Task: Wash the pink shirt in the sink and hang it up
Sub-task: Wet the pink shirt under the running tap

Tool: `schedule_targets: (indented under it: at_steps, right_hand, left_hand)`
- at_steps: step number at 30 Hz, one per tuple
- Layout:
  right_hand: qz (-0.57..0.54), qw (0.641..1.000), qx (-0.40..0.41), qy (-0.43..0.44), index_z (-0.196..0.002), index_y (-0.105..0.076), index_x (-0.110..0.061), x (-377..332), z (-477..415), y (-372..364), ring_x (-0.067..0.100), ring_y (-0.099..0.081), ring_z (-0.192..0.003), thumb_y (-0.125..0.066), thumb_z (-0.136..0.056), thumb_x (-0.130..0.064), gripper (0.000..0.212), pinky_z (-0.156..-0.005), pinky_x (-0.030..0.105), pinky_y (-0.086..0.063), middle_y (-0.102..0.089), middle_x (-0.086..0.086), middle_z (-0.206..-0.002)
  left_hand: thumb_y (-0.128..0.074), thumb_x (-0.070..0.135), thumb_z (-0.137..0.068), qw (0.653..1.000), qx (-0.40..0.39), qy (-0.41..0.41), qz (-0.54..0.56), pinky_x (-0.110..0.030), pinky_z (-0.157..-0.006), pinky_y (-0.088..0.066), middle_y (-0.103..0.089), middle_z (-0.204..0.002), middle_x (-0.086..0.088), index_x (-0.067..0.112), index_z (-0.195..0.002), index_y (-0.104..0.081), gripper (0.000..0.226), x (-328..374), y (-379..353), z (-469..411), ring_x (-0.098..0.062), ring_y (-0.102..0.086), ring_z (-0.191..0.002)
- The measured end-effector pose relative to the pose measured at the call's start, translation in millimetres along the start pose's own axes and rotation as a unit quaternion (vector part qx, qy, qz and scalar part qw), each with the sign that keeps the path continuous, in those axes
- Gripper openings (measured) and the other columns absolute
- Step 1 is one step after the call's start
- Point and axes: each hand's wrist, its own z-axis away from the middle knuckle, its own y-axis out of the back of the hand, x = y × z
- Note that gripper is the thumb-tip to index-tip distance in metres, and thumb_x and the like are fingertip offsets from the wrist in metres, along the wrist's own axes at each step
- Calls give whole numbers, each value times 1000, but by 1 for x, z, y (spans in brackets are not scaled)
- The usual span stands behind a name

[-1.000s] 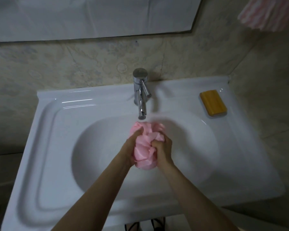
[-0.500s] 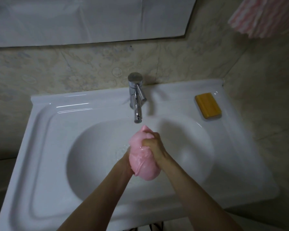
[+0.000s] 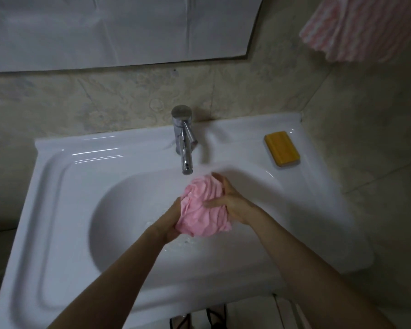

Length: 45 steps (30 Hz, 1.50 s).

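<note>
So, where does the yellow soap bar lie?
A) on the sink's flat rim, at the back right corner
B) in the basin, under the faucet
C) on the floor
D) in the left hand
A: the soap bar lies on the flat rim of the sink, right of the faucet.

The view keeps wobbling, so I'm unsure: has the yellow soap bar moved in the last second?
No. The soap bar lies in the same spot on the sink ledge, to the right of the tap; only the view itself shifted.
</note>
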Motion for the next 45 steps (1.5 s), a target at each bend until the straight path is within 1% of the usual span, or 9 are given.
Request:
schedule_targets:
  at_steps: [7, 13, 16, 20, 23, 30, 35, 41, 45]
  right_hand:
    - [57, 980, 176, 69, -79, -69, -12, -27, 8, 12, 13, -61, -78, -80, -64, 6, 26, -61, 13, -46, -65, -5, -77]
    - [261, 942, 180, 114, -51, -53, -22, -42, 14, 22, 14, -50, -70, -82, -70, -9, 37, -62, 22, -40, -52, -3, -66]
    - [398, 880, 229, 120, -61, -54, -26, -44, 14, 19, 19, -52, -89, -76, -77, -14, 30, -79, 28, -51, -50, 4, -89]
    - [308, 934, 116, 140, -62, -45, -19, -48, 23, 1, -3, -48, -62, -62, -85, 2, 35, -59, 13, -39, -48, -7, -66]
    - [278, 938, 95, 185, -68, -47, -19, -62, 29, -7, 7, -45, -65, -63, -84, -3, 28, -62, 24, -35, -50, -6, -65]
    - [185, 930, 98, 303, -91, -59, -20, -108, 57, -9, 6, -52, -76, -72, -77, -1, 27, -67, 15, -42, -58, -1, -83]
    - [304, 938, -3, 167, -136, -34, -29, -80, 59, 13, 5, -46, -116, -86, -61, -4, 95, -85, 5, -41, -45, -10, -129]
    - [540, 804, 246, 43, -113, -66, -13, -83, 42, 12, 29, -63, -106, -60, -89, -33, 32, -85, 31, -46, -68, 12, -112]
    - [458, 871, 162, 71, -80, -55, -23, -93, 59, 22, 15, -58, -79, -81, -69, -33, 30, -61, 24, -39, -60, -5, -84]
  left_hand:
    - [-34, 12, -100, 989, 102, -38, 101, -41, -86, -47, -59, -96, -10, -2, -135, -43, 38, -5, 26, 1, -25, -57, -84]
    - [-45, -3, -86, 992, 86, -66, 61, -28, -69, -52, -62, -84, -14, 1, -84, -57, 13, -2, 40, 18, -23, -58, -76]
    - [-51, 7, -89, 987, 91, -78, -106, -37, -76, -55, -60, -109, -24, 1, -109, -51, 21, -3, 39, 13, -26, -59, -89]
    - [-77, 37, -75, 828, 181, -71, -526, -46, -91, -50, -22, -143, -33, 17, -145, -12, 98, 0, 29, 12, -44, -50, -117]
    - [-85, 49, -57, 771, 129, -185, -595, -54, -104, -38, -10, -151, -25, 26, -150, 2, 129, 23, 11, 18, -45, -35, -131]
    - [-51, 67, -56, 801, 61, -359, -476, -38, -87, -50, -66, -113, -14, 9, -119, -58, 86, 73, -17, 61, -31, -63, -100]
    - [-66, 2, -77, 870, -60, -395, -289, -20, -67, -53, -65, -86, 1, 15, -98, -62, 25, 100, -30, 86, 1, -63, -71]
    - [-63, 9, -81, 644, 82, -464, -603, -37, -74, -46, -56, -119, -11, 7, -122, -47, 44, 99, -24, 83, -28, -55, -97]
    - [-57, 25, -88, 549, 175, -367, -731, -40, -80, -45, -54, -123, -10, 11, -130, -37, 48, 83, 7, 72, -31, -52, -111]
